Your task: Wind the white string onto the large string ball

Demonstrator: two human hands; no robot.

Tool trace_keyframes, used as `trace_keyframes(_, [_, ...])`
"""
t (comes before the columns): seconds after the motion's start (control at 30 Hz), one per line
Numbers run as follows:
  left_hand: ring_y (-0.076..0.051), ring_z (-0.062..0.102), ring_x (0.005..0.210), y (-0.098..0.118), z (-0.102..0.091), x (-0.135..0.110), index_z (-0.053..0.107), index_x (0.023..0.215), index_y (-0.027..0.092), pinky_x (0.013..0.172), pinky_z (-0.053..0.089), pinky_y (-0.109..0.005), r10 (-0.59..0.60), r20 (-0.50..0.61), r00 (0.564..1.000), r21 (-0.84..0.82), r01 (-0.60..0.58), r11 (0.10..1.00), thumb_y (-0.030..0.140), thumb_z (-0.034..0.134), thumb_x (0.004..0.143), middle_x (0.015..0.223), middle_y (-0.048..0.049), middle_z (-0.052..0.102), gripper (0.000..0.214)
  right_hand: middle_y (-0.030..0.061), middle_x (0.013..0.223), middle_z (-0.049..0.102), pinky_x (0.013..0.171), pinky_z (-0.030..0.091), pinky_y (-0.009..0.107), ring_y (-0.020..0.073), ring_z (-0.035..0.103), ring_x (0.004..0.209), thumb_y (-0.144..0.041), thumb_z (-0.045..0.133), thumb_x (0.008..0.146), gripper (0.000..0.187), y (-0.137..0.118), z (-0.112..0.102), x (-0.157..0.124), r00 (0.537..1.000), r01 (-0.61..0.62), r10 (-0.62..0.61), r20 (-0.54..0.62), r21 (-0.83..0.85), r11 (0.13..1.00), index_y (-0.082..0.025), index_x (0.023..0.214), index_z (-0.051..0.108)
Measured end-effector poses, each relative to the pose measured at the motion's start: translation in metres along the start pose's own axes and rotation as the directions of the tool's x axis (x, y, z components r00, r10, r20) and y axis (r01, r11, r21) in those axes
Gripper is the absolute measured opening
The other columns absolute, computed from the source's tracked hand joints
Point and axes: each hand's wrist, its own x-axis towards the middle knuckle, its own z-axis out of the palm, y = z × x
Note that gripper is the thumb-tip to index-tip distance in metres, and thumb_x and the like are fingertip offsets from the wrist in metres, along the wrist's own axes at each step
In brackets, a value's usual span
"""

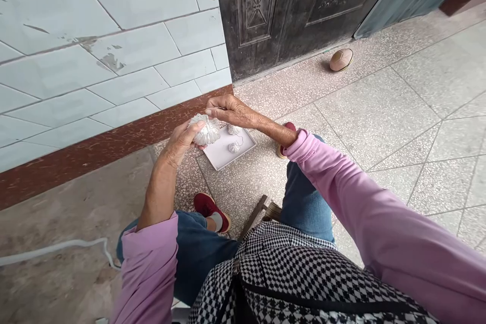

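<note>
My left hand (176,144) holds a white ball of yarn (208,132), its thumb pressed on top and the other fingers mostly hidden beneath. Just above the ball's right side is my right hand (234,112), its thumb and fingers pinched together. Whatever lies between those fingertips is too small to make out. Below the hands, a shallow white tray (219,161) rests on the floor. In it are a small white ball (234,147) with a loose strand and another white ball (234,130), partly covered by my right hand.
A tiled wall (114,61) with a red-brown base stands in front, beside a dark carved door (288,5). A round pinkish object (341,59) lies on the speckled floor (379,101). A white hose (56,248) runs along the left. My red shoes (208,208) flank the tray.
</note>
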Motion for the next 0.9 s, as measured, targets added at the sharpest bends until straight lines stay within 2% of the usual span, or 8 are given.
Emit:
trace_keyframes(0.2, [-0.036, 0.087, 0.094, 0.002, 0.0, -0.006, 0.093, 0.125, 0.019, 0.062, 0.073, -0.037, 0.0, 0.109, 0.994, 0.014, -0.001, 1.0, 0.098, 0.104, 0.078, 0.108, -0.0167, 0.088, 0.092, -0.0024, 0.094, 0.053, 0.084, 0.042, 0.028, 0.0145, 0.049, 0.09, -0.053, 0.069, 0.143, 0.057, -0.005, 0.003, -0.002, 0.999, 0.018, -0.022, 0.049, 0.074, 0.997, -0.02, 0.098, 0.058])
trace_keyframes(0.33, [-0.037, 0.09, 0.105, 0.003, -0.005, -0.007, 0.093, 0.13, 0.02, 0.07, 0.076, -0.037, 0.011, 0.189, 0.982, 0.042, -0.019, 0.999, 0.089, 0.105, 0.083, 0.117, -0.0167, 0.09, 0.084, -0.0034, 0.091, 0.051, 0.083, 0.039, 0.028, 0.0138, 0.048, 0.089, -0.05, 0.068, 0.144, 0.059, -0.009, 0.007, -0.005, 0.996, 0.044, -0.047, 0.074, 0.049, 0.998, -0.021, 0.094, 0.055])
trace_keyframes(0.47, [-0.043, 0.089, 0.118, 0.006, -0.005, -0.008, 0.096, 0.121, 0.023, 0.087, 0.076, -0.041, 0.052, 0.28, 0.959, 0.045, -0.067, 0.997, 0.073, 0.109, 0.08, 0.113, -0.0149, 0.09, 0.067, -0.004, 0.086, 0.048, 0.077, 0.037, 0.028, 0.0136, 0.046, 0.085, -0.062, 0.067, 0.143, 0.067, -0.002, 0.005, 0.0, 0.996, 0.032, -0.037, 0.079, 0.058, 0.998, -0.022, 0.091, 0.052])
trace_keyframes(0.57, [-0.047, 0.089, 0.119, 0.005, -0.005, -0.007, 0.095, 0.12, 0.022, 0.095, 0.077, -0.049, 0.083, 0.324, 0.942, -0.019, -0.081, 0.996, 0.076, 0.108, 0.077, 0.104, -0.0153, 0.088, 0.069, -0.005, 0.082, 0.047, 0.071, 0.035, 0.026, 0.0129, 0.043, 0.079, -0.072, 0.071, 0.139, 0.073, 0.003, 0.002, 0.006, 0.999, -0.002, -0.005, 0.052, 0.119, 0.993, -0.023, 0.089, 0.05])
trace_keyframes(0.63, [-0.048, 0.089, 0.118, 0.002, -0.007, -0.007, 0.094, 0.126, 0.02, 0.098, 0.078, -0.053, 0.134, 0.351, 0.927, -0.088, -0.109, 0.99, 0.079, 0.106, 0.08, 0.104, -0.0165, 0.088, 0.076, -0.0055, 0.079, 0.047, 0.07, 0.034, 0.025, 0.0125, 0.041, 0.076, -0.072, 0.077, 0.136, 0.074, 0.004, 0.001, 0.008, 0.999, -0.026, 0.02, 0.04, 0.155, 0.988, -0.023, 0.087, 0.05])
trace_keyframes(0.77, [-0.049, 0.087, 0.133, 0.0, -0.007, -0.008, 0.09, 0.147, 0.021, 0.112, 0.078, -0.058, 0.254, 0.347, 0.903, -0.247, -0.174, 0.953, 0.08, 0.103, 0.084, 0.124, -0.02, 0.09, 0.087, -0.0061, 0.077, 0.046, 0.071, 0.034, 0.026, 0.0127, 0.039, 0.078, -0.049, 0.085, 0.135, 0.066, 0.001, 0.007, 0.012, 0.986, -0.162, 0.164, 0.0, 0.153, 0.975, -0.023, 0.086, 0.051])
trace_keyframes(0.83, [-0.052, 0.083, 0.144, 0.001, -0.005, -0.01, 0.088, 0.152, 0.023, 0.115, 0.078, -0.06, 0.264, 0.29, 0.92, -0.311, -0.17, 0.935, 0.081, 0.102, 0.082, 0.133, -0.0206, 0.089, 0.091, -0.0065, 0.077, 0.044, 0.073, 0.034, 0.026, 0.0129, 0.039, 0.079, -0.031, 0.081, 0.136, 0.062, 0.001, 0.014, 0.014, 0.97, -0.232, 0.239, -0.037, 0.13, 0.964, -0.023, 0.084, 0.048])
trace_keyframes(0.9, [-0.055, 0.079, 0.15, 0.004, -0.004, -0.011, 0.086, 0.149, 0.022, 0.113, 0.079, -0.061, 0.244, 0.203, 0.948, -0.361, -0.159, 0.919, 0.082, 0.102, 0.078, 0.138, -0.0218, 0.088, 0.094, -0.0066, 0.078, 0.043, 0.075, 0.035, 0.026, 0.013, 0.039, 0.08, -0.021, 0.074, 0.137, 0.06, 0.004, 0.02, 0.016, 0.964, -0.25, 0.257, -0.064, 0.101, 0.963, -0.023, 0.083, 0.046])
